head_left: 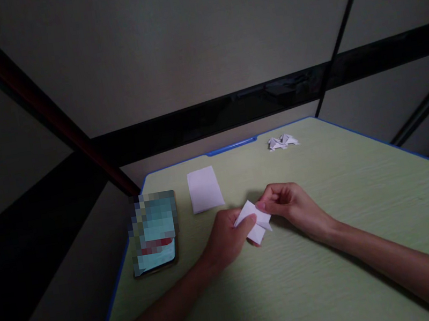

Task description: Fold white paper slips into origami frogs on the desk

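A small piece of folded white paper [253, 220] is held just above the green tabletop [334, 250], near its middle. My left hand [226, 237] is closed on its left side, thumb on top. My right hand [290, 204] pinches its right upper edge with thumb and fingers. Both forearms reach in from the lower edge of the view.
A flat white paper sheet [204, 189] lies just beyond my hands. A phone [154, 232] with a lit screen rests at the table's left edge. Folded white paper figures [283, 142] sit near the far edge. The table has a blue rim [232, 147].
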Demonstrator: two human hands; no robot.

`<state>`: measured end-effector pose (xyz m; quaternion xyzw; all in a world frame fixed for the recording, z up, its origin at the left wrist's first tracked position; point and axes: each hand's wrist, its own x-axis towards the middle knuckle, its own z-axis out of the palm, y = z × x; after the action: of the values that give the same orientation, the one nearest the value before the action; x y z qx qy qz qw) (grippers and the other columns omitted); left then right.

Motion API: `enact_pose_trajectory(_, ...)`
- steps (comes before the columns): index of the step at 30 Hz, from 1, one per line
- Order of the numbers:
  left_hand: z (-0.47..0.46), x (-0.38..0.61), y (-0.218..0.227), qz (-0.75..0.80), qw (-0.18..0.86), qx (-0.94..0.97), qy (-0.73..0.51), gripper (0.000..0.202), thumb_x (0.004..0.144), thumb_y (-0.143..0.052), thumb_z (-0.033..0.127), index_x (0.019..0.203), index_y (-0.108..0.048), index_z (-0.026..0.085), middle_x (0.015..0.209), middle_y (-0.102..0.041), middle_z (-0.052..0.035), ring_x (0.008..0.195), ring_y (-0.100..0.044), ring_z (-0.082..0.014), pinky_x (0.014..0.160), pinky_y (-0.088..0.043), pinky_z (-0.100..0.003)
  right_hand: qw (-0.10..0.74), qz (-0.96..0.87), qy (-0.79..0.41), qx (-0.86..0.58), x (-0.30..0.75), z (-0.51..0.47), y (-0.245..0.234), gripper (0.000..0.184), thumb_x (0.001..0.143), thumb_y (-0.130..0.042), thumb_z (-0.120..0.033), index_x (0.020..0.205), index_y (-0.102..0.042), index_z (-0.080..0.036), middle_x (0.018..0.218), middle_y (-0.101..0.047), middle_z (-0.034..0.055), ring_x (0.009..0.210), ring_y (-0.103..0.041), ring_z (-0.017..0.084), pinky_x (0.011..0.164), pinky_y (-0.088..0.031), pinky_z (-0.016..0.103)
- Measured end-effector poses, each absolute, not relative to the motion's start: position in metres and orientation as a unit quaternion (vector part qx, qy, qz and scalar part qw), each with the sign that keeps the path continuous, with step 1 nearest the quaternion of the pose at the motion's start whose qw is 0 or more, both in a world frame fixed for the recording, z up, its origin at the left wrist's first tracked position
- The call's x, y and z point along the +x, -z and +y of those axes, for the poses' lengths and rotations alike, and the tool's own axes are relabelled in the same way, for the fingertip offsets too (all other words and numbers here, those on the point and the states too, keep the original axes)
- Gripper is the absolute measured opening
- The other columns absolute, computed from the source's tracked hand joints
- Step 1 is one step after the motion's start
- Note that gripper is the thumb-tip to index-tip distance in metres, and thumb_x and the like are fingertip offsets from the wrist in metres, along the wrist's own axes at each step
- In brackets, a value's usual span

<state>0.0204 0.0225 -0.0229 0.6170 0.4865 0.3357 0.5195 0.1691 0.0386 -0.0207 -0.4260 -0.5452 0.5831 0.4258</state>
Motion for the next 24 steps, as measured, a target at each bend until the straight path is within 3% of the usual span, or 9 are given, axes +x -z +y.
enact_pose_trajectory(4,0.024,0.017,0.024,0.482,0.523,0.621,-0.329,0.026,0.071,-0.047,0.028,0.056,-0.058,0.009,0.049,-0.057,-0.0017,0.045,-0.051,-0.0104,0.044,-0.037,-0.02,0.419,-0.548,-0.608,-0.392,0.17,0.039,0.016,0.024,0.06,-0.065,-0.03,0.057,-0.048,-0.013,0.05,-0.049,-0.0037,0.045,-0.042,0.005,0.044,-0.032,0.019)
enact_pose_trajectory(9,0.025,0.013,0.026,0.44,0.561,0.64,-0.287,0.026,0.07,-0.049,0.031,0.059,-0.059,0.009,0.053,-0.059,-0.0027,0.047,-0.052,-0.0102,0.045,-0.038,-0.019,0.287,-0.619,-0.629,-0.372,0.174,0.037,0.013,0.018,0.061,-0.063,-0.023,0.057,-0.049,-0.012,0.045,-0.049,-0.0052,0.038,-0.043,0.003,0.039,-0.033,0.015)
enact_pose_trajectory(15,0.027,0.009,0.023,0.414,0.568,0.669,-0.242,0.02,0.07,-0.048,0.024,0.059,-0.057,0.009,0.052,-0.058,-0.0024,0.047,-0.052,-0.0087,0.045,-0.038,-0.018,0.234,-0.654,-0.628,-0.352,0.18,0.039,0.02,0.015,0.066,-0.056,-0.018,0.054,-0.05,-0.012,0.043,-0.052,-0.0047,0.036,-0.048,0.003,0.036,-0.038,0.013)
enact_pose_trajectory(24,0.029,0.005,0.014,0.366,0.604,0.679,-0.202,0.022,0.072,-0.045,0.024,0.065,-0.059,0.008,0.057,-0.061,-0.0045,0.05,-0.055,-0.0105,0.051,-0.041,-0.02,0.167,-0.657,-0.686,-0.264,0.191,0.044,0.016,0.017,0.075,-0.05,-0.024,0.068,-0.056,-0.009,0.057,-0.062,0.0014,0.045,-0.056,0.005,0.048,-0.047,0.018)
